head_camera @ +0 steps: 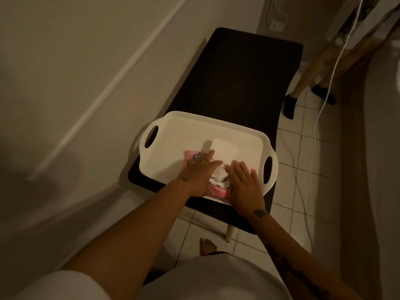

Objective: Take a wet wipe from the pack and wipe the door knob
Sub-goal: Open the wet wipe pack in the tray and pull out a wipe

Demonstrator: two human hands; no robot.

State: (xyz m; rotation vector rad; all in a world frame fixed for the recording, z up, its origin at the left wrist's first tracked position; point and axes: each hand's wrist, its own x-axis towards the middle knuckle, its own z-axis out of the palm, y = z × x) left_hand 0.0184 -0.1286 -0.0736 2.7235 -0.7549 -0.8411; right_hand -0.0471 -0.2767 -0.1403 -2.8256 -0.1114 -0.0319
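Head view: pink wipe pack (216,192) lies in white tray (173,135) on dark surface (238,83), lid flipped away. Bunched wipe (219,176) pokes up between both hands; left hand (200,173) and right hand (244,185) flat, grip released, equally near. Door knob unseen.

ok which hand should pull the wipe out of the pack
Probably the left hand: its fingertips already reach the crumpled white wipe poking from the pink wipe pack, while the right hand lies flat, bracing the pack.
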